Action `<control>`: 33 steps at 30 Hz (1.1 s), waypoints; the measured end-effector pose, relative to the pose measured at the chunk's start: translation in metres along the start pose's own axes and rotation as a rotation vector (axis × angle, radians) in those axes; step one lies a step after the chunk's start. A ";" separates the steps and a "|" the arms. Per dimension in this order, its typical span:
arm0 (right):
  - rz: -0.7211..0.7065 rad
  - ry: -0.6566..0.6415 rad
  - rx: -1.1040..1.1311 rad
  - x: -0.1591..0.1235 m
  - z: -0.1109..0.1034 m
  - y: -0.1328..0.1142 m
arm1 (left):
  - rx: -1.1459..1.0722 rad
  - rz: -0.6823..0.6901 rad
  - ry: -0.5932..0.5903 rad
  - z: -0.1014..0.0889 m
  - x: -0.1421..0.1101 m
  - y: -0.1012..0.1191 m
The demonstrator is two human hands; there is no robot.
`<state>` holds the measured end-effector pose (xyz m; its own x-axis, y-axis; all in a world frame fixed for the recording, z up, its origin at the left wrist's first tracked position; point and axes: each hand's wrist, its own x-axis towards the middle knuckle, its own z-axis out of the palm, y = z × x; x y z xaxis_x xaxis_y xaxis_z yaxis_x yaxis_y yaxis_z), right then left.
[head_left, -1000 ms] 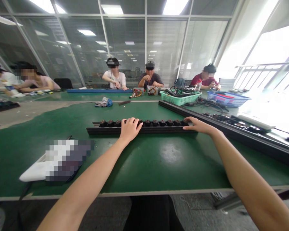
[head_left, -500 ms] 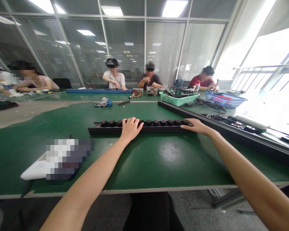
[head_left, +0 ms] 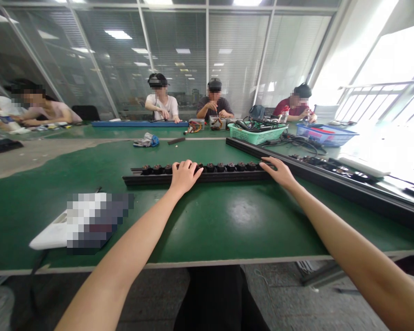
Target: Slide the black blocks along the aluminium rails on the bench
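Across the green table lies a long black rail (head_left: 152,181). A row of several round black parts (head_left: 221,168) runs along its far side. My left hand (head_left: 185,176) is over the middle of the rail, its fingers curled over the far side and its thumb out to the right; the parts beneath it are hidden. At the right end of the rail my right hand (head_left: 278,172) has its fingers and thumb apart, with nothing visible between them. Whether its fingertips touch the last part, I cannot tell.
A longer black beam (head_left: 348,184) slants along the right. Behind stand a green basket (head_left: 257,134) of cables and a blue basket (head_left: 326,136). A grey-blue cloth (head_left: 146,140) lies farther back; a white device (head_left: 51,232) lies at front left. People sit across the table.
My right thumb has come off the rail's near side, and the right hand has opened at its end. My left hand stays on the rail. The view has tipped slightly down.
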<state>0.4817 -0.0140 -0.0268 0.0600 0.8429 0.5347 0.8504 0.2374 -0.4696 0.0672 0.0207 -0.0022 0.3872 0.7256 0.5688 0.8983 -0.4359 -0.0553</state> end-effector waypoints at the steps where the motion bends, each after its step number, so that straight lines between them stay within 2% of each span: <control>1: -0.006 0.033 0.028 -0.001 0.002 -0.001 | -0.001 -0.002 -0.002 0.000 0.000 0.000; 4: -0.019 0.087 0.074 -0.002 0.007 -0.004 | -0.009 0.000 0.000 -0.001 0.000 -0.001; 10: 0.120 0.106 0.141 0.000 0.010 -0.005 | -0.002 0.017 0.007 0.001 -0.001 -0.003; 33: 0.142 0.098 0.074 0.001 0.007 -0.006 | -0.058 0.047 -0.001 0.001 -0.002 -0.009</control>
<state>0.4728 -0.0111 -0.0285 0.2305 0.8204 0.5232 0.7891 0.1570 -0.5938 0.0587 0.0233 -0.0041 0.4285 0.7044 0.5660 0.8657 -0.4994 -0.0339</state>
